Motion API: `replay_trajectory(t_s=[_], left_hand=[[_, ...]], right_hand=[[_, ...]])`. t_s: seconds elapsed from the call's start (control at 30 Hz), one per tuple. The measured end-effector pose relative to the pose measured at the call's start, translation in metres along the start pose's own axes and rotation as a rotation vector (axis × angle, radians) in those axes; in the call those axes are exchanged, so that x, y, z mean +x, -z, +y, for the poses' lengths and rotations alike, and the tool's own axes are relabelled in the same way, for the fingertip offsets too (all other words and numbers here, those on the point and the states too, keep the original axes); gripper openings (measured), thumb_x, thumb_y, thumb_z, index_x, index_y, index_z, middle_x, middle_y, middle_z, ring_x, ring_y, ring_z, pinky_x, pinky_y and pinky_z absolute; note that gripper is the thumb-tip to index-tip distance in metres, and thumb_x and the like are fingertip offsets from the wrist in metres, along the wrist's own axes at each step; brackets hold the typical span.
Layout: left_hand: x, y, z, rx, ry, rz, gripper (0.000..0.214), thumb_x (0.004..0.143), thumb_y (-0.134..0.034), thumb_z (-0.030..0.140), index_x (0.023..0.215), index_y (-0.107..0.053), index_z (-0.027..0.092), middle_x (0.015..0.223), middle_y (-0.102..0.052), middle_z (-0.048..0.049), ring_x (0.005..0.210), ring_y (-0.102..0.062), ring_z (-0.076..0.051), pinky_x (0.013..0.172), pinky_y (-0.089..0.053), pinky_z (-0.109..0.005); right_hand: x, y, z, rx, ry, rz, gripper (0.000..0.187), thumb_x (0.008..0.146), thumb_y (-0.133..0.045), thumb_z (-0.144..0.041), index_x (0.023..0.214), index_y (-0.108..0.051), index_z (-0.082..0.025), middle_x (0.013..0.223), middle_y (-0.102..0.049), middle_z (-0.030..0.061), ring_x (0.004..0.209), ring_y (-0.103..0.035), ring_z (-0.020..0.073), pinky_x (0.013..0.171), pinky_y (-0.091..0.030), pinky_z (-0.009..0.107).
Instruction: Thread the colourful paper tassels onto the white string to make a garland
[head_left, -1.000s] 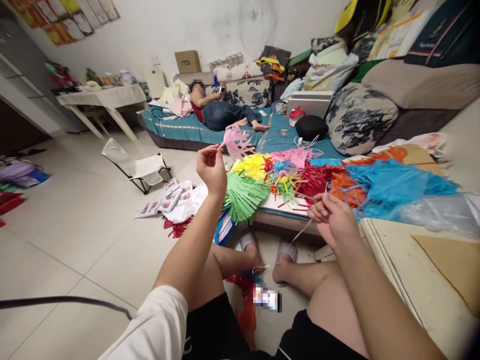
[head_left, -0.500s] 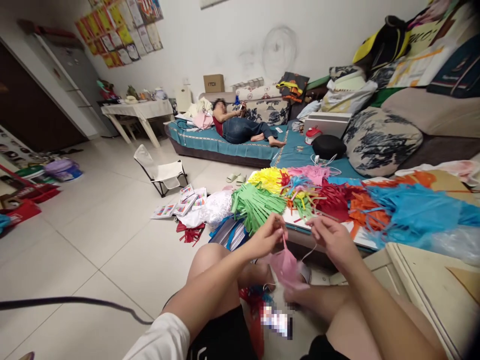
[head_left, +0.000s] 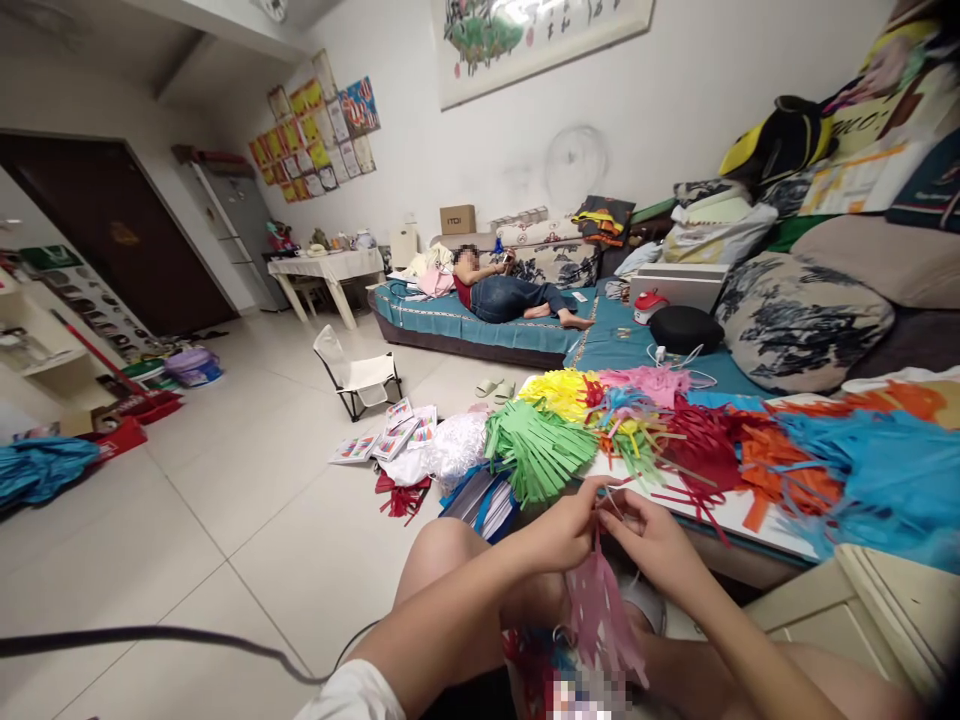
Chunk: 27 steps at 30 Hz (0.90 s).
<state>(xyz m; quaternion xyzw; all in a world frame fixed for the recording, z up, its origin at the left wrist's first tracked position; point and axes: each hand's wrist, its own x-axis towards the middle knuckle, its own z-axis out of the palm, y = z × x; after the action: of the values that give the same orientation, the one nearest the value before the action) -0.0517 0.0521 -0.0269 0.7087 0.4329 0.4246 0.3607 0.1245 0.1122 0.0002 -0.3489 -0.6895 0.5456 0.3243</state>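
Observation:
My left hand (head_left: 574, 528) is closed at the top of a pink fringed tassel (head_left: 602, 610), whose strips hang down between my legs. Close against it, my right hand (head_left: 646, 530) is closed with thumb and forefinger pinched together. A thin white string (head_left: 613, 498) runs by the fingertips of both hands. Fingers hide the exact spot where string and tassel meet. Past my hands, a green fringed bunch (head_left: 540, 445) lies at the edge of a low table (head_left: 750, 515).
Red fringe (head_left: 697, 445), orange fringe (head_left: 784, 470) and blue fringe (head_left: 870, 450) spread over the table. A cream cabinet (head_left: 847, 600) stands at my right. A person (head_left: 517, 295) lies on the teal-covered sofa (head_left: 465, 335). A small folding chair (head_left: 360, 372) stands on the tiled floor.
My hands have come together at the string, where they were apart before. The pink tassel now hangs straighter and lower. The view has tilted up and turned left.

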Motion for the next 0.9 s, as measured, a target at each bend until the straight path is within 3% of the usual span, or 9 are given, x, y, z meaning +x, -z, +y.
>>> replay_trajectory(t_s=[0.07, 0.2, 0.37, 0.47, 0.6, 0.7, 0.9], left_hand=[[-0.001, 0.002, 0.001, 0.079, 0.016, -0.044, 0.096, 0.080, -0.057, 0.009, 0.170, -0.029, 0.027, 0.123, -0.072, -0.0147, 0.108, -0.072, -0.028, 0.095, -0.057, -0.040], [0.000, 0.000, -0.003, 0.155, 0.044, -0.085, 0.110, 0.076, -0.058, 0.008, 0.176, -0.018, 0.028, 0.097, -0.072, -0.0084, 0.082, -0.070, -0.025, 0.075, -0.054, -0.033], [0.002, -0.002, -0.004, 0.117, 0.044, -0.071, 0.111, 0.076, -0.061, 0.007, 0.177, -0.016, 0.026, 0.098, -0.072, -0.0067, 0.085, -0.069, -0.021, 0.079, -0.055, -0.029], [0.001, -0.001, 0.003, 0.012, 0.067, -0.062, 0.104, 0.084, -0.063, 0.011, 0.176, -0.017, 0.024, 0.108, -0.073, -0.0083, 0.091, -0.067, -0.019, 0.088, -0.056, -0.030], [0.002, 0.000, 0.007, -0.300, 0.183, -0.084, 0.094, 0.095, -0.063, 0.019, 0.176, -0.017, 0.025, 0.122, -0.069, -0.0120, 0.093, -0.063, -0.016, 0.089, -0.054, -0.029], [0.004, -0.001, 0.002, -0.473, 0.239, -0.106, 0.097, 0.095, -0.070, 0.025, 0.176, -0.017, 0.028, 0.113, -0.066, -0.0090, 0.087, -0.061, -0.014, 0.089, -0.053, -0.029], [0.007, 0.000, -0.010, -0.527, 0.194, -0.161, 0.095, 0.095, -0.072, 0.023, 0.175, -0.021, 0.025, 0.099, -0.063, -0.0044, 0.082, -0.059, -0.012, 0.081, -0.049, -0.024]], right_hand=[[0.001, -0.003, 0.001, 0.038, -0.007, 0.032, 0.042, 0.069, -0.088, -0.056, 0.090, -0.076, -0.021, 0.095, -0.080, 0.0120, 0.089, -0.079, 0.0321, 0.085, -0.066, 0.044], [0.003, -0.005, 0.005, 0.000, 0.001, 0.051, 0.033, 0.068, -0.083, -0.048, 0.085, -0.073, -0.021, 0.093, -0.080, 0.0115, 0.093, -0.079, 0.0340, 0.084, -0.066, 0.045], [0.004, 0.000, 0.006, -0.067, 0.006, 0.016, 0.031, 0.072, -0.077, -0.049, 0.081, -0.069, -0.020, 0.089, -0.078, 0.0100, 0.080, -0.075, 0.0277, 0.075, -0.063, 0.040], [0.004, 0.004, 0.007, -0.114, 0.003, -0.028, 0.036, 0.076, -0.072, -0.055, 0.082, -0.068, -0.020, 0.085, -0.075, 0.0094, 0.077, -0.073, 0.0259, 0.073, -0.061, 0.038], [0.005, 0.007, 0.009, -0.212, 0.042, -0.077, 0.037, 0.081, -0.066, -0.056, 0.086, -0.068, -0.020, 0.088, -0.075, 0.0097, 0.081, -0.073, 0.0262, 0.079, -0.059, 0.039], [0.005, 0.009, 0.012, -0.223, 0.025, -0.130, 0.036, 0.084, -0.066, -0.057, 0.086, -0.065, -0.021, 0.082, -0.072, 0.0068, 0.076, -0.072, 0.0248, 0.076, -0.057, 0.038], [0.003, 0.013, 0.017, -0.173, -0.031, -0.203, 0.040, 0.087, -0.066, -0.061, 0.089, -0.058, -0.022, 0.079, -0.071, 0.0050, 0.078, -0.075, 0.0279, 0.076, -0.055, 0.039]])
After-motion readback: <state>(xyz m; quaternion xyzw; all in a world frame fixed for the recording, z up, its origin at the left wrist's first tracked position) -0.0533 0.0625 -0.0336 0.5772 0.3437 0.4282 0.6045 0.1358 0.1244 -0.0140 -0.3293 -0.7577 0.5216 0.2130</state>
